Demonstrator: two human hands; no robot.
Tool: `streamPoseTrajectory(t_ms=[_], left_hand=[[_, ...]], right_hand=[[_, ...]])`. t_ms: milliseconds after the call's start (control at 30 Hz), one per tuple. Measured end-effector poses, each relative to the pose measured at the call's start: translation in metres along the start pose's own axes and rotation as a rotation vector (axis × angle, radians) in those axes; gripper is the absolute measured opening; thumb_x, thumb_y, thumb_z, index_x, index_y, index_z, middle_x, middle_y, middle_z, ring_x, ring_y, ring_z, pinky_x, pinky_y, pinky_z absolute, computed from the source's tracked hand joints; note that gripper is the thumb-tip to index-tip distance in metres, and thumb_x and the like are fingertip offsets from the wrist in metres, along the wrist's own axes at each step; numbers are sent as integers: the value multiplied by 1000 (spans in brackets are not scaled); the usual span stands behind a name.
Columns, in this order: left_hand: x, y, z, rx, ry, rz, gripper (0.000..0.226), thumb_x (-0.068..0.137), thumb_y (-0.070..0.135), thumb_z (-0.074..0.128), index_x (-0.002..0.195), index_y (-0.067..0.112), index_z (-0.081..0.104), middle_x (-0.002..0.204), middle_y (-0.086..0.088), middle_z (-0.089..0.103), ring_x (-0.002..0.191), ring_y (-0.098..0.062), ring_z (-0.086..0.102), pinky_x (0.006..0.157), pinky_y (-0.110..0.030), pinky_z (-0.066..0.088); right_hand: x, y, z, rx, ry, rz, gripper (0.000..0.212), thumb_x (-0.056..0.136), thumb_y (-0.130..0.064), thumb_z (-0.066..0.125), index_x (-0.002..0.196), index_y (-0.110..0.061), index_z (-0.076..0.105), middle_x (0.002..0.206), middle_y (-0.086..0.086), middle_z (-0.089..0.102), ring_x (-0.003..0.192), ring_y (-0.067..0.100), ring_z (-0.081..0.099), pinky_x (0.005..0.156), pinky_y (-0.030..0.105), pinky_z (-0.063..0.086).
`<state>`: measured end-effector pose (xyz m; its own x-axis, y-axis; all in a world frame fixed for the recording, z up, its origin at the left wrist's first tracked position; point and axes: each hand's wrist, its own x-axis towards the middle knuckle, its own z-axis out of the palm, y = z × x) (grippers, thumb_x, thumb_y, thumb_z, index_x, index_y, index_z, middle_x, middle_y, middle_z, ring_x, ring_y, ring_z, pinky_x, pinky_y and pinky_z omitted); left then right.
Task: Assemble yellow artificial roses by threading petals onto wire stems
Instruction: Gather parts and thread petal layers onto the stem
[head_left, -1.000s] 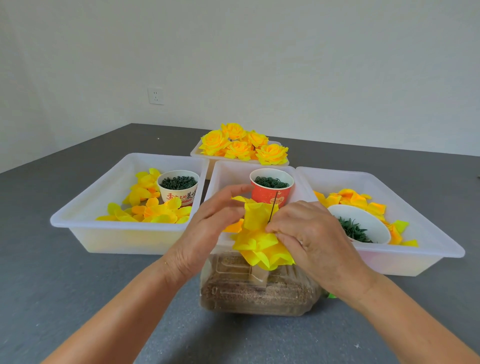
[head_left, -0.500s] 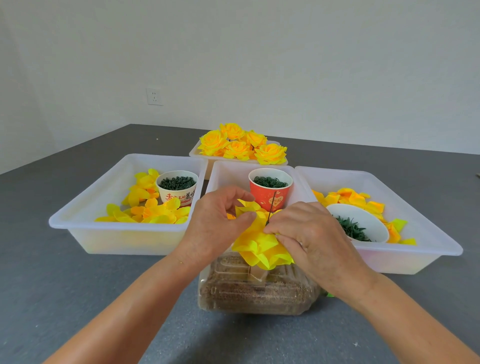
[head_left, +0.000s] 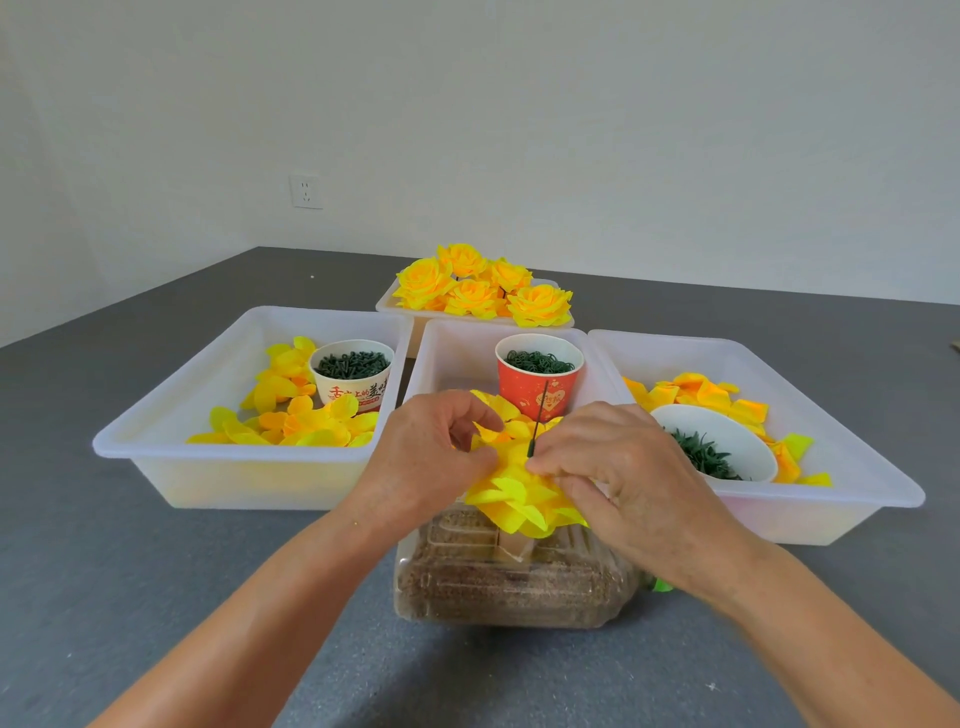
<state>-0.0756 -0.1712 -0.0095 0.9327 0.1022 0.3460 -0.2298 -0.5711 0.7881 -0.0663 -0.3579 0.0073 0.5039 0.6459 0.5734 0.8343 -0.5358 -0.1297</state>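
Head view, task thing: half-built yellow fabric rose of layered petals (head_left: 519, 499), threaded on a thin dark upright wire stem (head_left: 539, 421), held between both hands just above a clear plastic container filled with brown grainy material (head_left: 509, 587) on the grey table (head_left: 130, 597).
Left hand (head_left: 431, 457): fingers curled, thumb and fingertips pinching the petals at the left edge of the bloom; clenched on fabric.
Right hand (head_left: 623, 467): fingertips pinching the petals right at the base of the wire; grasping the bloom there.
Wire: tip standing in front of the red paper cup of dark green rings (head_left: 537, 384), lower end buried in the petals.
Middle tray: translucent white plastic bin (head_left: 441, 353), directly behind the hands, holding the red cup.
Left tray: matching white bin (head_left: 171, 415) with loose yellow and orange petals (head_left: 291, 421) and a cream printed paper cup of dark green pieces (head_left: 352, 371) at its rear right.
Right tray: third white bin (head_left: 852, 457) with orange-yellow petals (head_left: 696, 395) and a white bowl of dark green parts (head_left: 717, 441), tilted toward the camera.
Far tray: smaller white tray (head_left: 395, 306) behind the middle bin, heaped with finished yellow roses (head_left: 483, 288).
Backdrop: pale wall with a white socket (head_left: 305, 191).
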Motion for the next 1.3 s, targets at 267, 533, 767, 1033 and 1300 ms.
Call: streamPoseTrajectory(t_ms=[267,533,767,1033,1300], left_hand=[[0,13,-5,-54,-53,40,31,76,1,66,74,32,72,85,12,62,84,-2,58,75,-13,43],[1,17,-4,-25,-110,104,11,74,20,77,71,30,73,78,12,63,78,-2,59,74,-20,47],[-4,12,4,-27,-98,188,4,74,20,76,71,19,75,79,6,61,76,-6,56,71,-21,43],[-6,-2,14,-264,-66,162,11,69,17,75,68,7,70,74,7,59,73,-4,54,71,-17,43],[-10,-6,18,-279,-34,202,20,69,26,70,70,7,72,77,1,61,76,-5,56,71,-16,44]], right_hand=[[2,-1,4,375,43,291,37,83,-39,51,72,-11,73,80,-7,71,89,3,59,74,32,50],[6,2,12,630,113,577,13,70,-12,80,68,-22,72,65,-12,68,61,-5,57,57,10,43],[-1,8,20,575,111,599,20,72,-20,79,68,-37,71,80,-11,70,83,6,63,74,26,46],[2,7,22,475,87,500,22,74,-17,78,65,-35,68,82,-12,67,91,7,58,84,30,46],[1,3,23,296,71,414,2,78,-19,73,77,-18,74,80,-19,62,97,9,52,86,36,43]])
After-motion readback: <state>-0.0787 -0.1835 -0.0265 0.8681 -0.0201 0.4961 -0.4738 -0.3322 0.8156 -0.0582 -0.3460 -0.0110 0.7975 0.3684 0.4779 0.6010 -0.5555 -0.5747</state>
